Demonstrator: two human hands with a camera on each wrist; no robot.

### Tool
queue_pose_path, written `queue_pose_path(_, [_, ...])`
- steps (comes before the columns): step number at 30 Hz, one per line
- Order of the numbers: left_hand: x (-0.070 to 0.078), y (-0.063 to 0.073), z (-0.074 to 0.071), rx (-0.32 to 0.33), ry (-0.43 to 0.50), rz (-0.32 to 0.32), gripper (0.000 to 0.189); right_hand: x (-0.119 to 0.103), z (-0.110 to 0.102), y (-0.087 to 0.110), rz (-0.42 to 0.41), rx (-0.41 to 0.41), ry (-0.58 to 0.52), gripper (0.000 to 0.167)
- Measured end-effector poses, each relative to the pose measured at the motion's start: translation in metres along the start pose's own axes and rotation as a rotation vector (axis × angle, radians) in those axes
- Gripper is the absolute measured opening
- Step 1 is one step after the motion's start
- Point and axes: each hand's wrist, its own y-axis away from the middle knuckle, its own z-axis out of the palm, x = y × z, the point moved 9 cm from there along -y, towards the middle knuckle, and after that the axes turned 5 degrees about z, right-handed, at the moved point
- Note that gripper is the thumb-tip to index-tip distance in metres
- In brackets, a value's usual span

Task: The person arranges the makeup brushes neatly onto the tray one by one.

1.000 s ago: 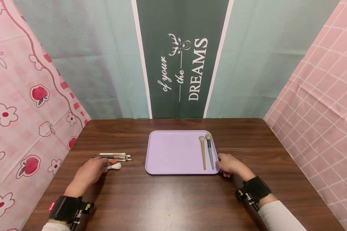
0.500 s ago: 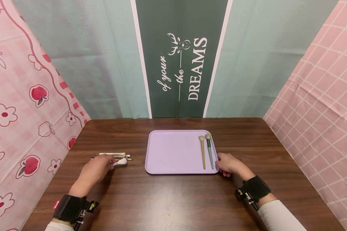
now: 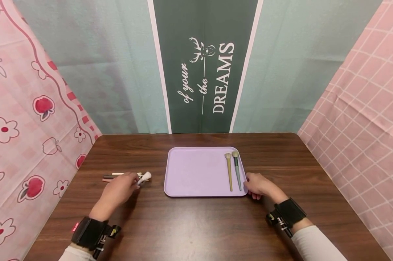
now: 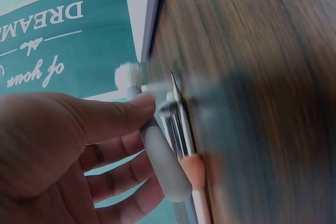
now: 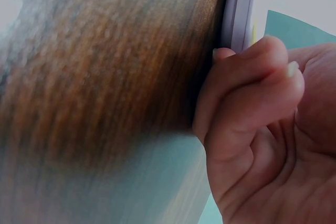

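Pinching a short brush with a soft white head and a fat pale handle (image 4: 165,161) in the left hand (image 3: 121,190). Out at nine o'clock from the flat light purple tray with round corners (image 3: 196,170), a bit apart from it, with the soft head pointing to two o'clock. Just beside a small heap of thin brushes with pale, dark and peach bits (image 3: 109,177); hard to tell if touching. Partly hidden by the left hand.

Holding the tray by the four o'clock corner with the right hand (image 3: 256,184), fingers bent at the rim.

On the tray's three o'clock side, close together: a long yellow-brown brush with a pale head (image 3: 229,172) and a long grey-green brush with a dark band (image 3: 237,172). Heads toward twelve, handle ends toward six.

Under it all, a shiny dark brown wooden worktop (image 3: 183,228). At twelve o'clock, a blue-green cloth with a dark stripe, white words and a deer head (image 3: 118,72). At ten o'clock, a pink cloth with red apples and flowers (image 3: 36,105). At two o'clock, a pink cloth with white lines (image 3: 363,119).
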Motion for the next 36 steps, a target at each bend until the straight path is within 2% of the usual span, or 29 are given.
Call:
queue_pose_path(4, [0.007, -0.005, 0.0, 0.027, -0.009, 0.014, 0.014, 0.0, 0.0, 0.0, 0.002, -0.002, 0.001, 0.011])
queue_pose_path(10, [0.013, -0.013, 0.002, 0.022, -0.004, 0.005, 0.014, 0.0, -0.001, 0.0, 0.009, -0.008, 0.003, 0.011])
queue_pose_path(18, [0.024, -0.023, 0.005, 0.061, 0.011, 0.02, 0.017, -0.001, -0.002, 0.0, 0.004, -0.006, 0.009, 0.011])
queue_pose_path(29, [0.036, -0.041, 0.016, -0.001, 0.12, -0.066, 0.015, -0.004, -0.002, 0.002, -0.01, -0.001, 0.002, 0.012])
queue_pose_path(36, [0.046, -0.05, 0.021, -0.008, 0.142, -0.081, 0.018, -0.004, -0.002, 0.002, -0.008, 0.002, 0.008, 0.011])
